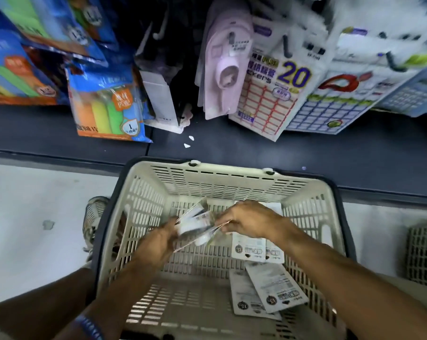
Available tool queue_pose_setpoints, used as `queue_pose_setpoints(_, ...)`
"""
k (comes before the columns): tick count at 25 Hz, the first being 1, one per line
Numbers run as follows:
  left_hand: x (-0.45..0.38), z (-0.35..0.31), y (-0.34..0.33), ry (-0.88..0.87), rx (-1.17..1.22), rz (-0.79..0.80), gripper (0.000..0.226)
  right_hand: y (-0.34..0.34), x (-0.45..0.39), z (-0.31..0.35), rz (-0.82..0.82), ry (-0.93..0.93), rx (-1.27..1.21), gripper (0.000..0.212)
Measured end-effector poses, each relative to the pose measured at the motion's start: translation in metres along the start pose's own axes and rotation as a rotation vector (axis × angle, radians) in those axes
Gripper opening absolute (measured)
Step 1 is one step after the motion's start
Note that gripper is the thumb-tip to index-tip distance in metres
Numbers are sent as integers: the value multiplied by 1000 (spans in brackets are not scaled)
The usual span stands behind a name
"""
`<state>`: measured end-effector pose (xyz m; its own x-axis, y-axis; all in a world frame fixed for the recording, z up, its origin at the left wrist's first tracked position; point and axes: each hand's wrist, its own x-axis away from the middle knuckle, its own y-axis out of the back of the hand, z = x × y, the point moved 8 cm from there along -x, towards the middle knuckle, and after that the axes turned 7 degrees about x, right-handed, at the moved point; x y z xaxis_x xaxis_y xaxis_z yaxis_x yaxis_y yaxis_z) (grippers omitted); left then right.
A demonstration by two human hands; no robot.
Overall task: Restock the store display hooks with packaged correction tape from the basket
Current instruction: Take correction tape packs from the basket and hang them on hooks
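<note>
Correction tape packs lay inside the cream basket (143,192) below the display hooks (287,49), loose packs (269,290) toward its right wall, while above its floor the left hand (158,244) and right hand (249,220) both clasped a small fanned bundle (197,228) between them.

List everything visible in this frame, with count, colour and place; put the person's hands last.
basket: one, cream, on floor below the display
held packs: small stack, white, between both hands
loose packs: about four, white, on basket floor at right
highlighter pack: one in front, blue-orange, hanging upper left
pink packs: several, hanging centre
sticker sheets: several, white, hanging upper right
left hand: grips held packs
right hand: pinches held packs
</note>
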<state>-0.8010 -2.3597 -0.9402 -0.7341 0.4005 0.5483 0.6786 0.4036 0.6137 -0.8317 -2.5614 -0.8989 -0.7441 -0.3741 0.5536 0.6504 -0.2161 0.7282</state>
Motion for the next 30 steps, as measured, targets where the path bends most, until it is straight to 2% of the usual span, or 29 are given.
queue_pose_setpoints(2,9,1,11,114,96,12,41,19,19,-4,103,-109,-382,22)
queue_pose_setpoints(4,13,-16,23,141,-4,36,33,42,46,-8,113,-170,-548,17)
queue_pose_setpoints(5,16,-30,32,125,-41,42,31,58,59,-10,65,-183,-597,15)
queue_pose_setpoints(6,21,-51,46,61,-53,46,31,78,74,-11,-13,-210,-656,18)
queue_pose_setpoints(8,35,-101,77,-125,127,69,28,119,104,-13,-190,-274,-833,40)
queue_pose_setpoints(10,64,-160,120,-286,327,73,32,156,131,6,-253,-194,-1025,44)
queue_pose_setpoints(12,86,-214,172,-408,447,-98,36,192,155,30,-287,-76,-1130,33)
queue_pose_setpoints(14,110,-253,220,-399,583,-315,25,227,183,48,-375,7,-1153,24)
queue_pose_setpoints(15,120,-267,237,-375,650,-352,19,244,200,54,-427,46,-1153,17)
queue_pose_setpoints(17,143,-293,255,-374,801,-298,21,268,231,70,-495,137,-1155,10)
queue_pose_setpoints(19,164,-313,266,-399,832,-220,37,277,252,88,-490,211,-1159,14)
queue_pose_setpoints(21,179,-324,266,-399,864,-124,54,271,261,107,-397,286,-1204,31)
queue_pose_setpoints(23,187,-326,261,-348,1007,-69,62,262,259,117,-333,306,-1290,48)
queue_pose_setpoints(24,188,-323,258,-304,1110,-45,58,259,256,118,-334,286,-1349,46)
queue_pose_setpoints(26,184,-319,248,-204,1330,0,38,253,249,115,-389,222,-1488,28)
queue_pose_setpoints(27,182,-314,245,-174,1461,-13,37,250,245,113,-424,187,-1548,22)
queue_pose_setpoints(29,176,-307,242,-178,1649,-79,59,245,237,106,-513,122,-1626,22)
queue_pose_setpoints(30,175,-309,236,-196,1640,-77,67,244,236,104,-566,93,-1645,24)
